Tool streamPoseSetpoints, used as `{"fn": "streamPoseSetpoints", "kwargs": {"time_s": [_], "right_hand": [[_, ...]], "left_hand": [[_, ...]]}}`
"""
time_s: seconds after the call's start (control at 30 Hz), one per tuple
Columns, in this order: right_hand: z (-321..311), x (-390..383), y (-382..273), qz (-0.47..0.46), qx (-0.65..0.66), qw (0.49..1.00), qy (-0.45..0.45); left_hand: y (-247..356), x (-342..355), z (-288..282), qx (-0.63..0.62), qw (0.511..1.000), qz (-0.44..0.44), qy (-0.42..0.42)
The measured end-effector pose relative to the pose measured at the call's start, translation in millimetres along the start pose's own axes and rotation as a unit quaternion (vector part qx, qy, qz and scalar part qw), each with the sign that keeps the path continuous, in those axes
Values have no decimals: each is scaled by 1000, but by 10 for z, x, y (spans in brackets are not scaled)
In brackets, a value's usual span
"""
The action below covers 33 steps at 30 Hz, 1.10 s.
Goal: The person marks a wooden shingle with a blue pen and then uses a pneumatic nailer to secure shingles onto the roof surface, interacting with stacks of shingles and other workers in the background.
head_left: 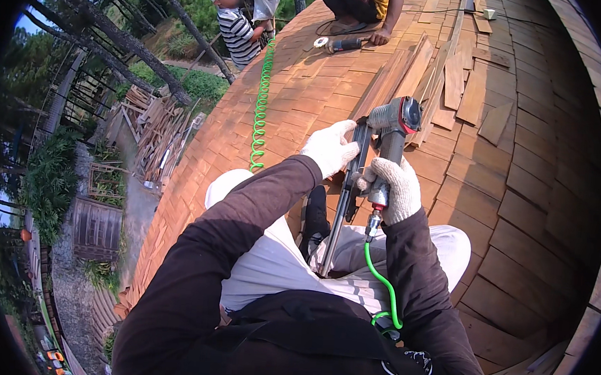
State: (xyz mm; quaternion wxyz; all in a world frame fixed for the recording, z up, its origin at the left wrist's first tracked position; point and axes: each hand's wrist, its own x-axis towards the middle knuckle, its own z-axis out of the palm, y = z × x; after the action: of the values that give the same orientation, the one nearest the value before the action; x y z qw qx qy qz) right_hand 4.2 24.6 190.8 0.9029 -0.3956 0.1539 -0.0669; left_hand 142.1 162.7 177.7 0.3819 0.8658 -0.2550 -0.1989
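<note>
A grey and black pneumatic nail gun [391, 121] is held tilted above my lap, its head pointing away from me. My gloved left hand [329, 149] grips its long black magazine [344, 204] near the upper end. My gloved right hand [399, 187] is wrapped round the lower part of the handle, near the air fitting [375, 220]. From that fitting a green air hose [388, 281] curves down beside my right forearm. My white-trousered legs are bent beneath the tool. Parts of both hands' fingers are hidden behind the tool.
Wooden shingles [479, 228] cover the curved, sloping roof. Loose boards [454, 83] lie ahead. A crouching person's hand [381, 37] is near an angle grinder [344, 45]. A coiled green hose [261, 101] runs past a person in a striped shirt [239, 33]. Left, beyond the roof edge, lies a wood pile [155, 128] below.
</note>
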Motion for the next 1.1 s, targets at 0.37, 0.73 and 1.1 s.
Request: {"fn": "streamPoseSetpoints", "kwargs": {"time_s": [0.37, 0.73, 1.1], "right_hand": [[3, 6, 18, -6, 17, 1000, 1], [-29, 8, 9, 5, 14, 1000, -2], [-52, 18, 25, 7, 53, 999, -4]], "left_hand": [[-34, 25, 32, -17, 1000, 4, 5], [-46, 67, 68, 81, 996, 21, -6], [-62, 88, 48, 85, 994, 61, -36]]}}
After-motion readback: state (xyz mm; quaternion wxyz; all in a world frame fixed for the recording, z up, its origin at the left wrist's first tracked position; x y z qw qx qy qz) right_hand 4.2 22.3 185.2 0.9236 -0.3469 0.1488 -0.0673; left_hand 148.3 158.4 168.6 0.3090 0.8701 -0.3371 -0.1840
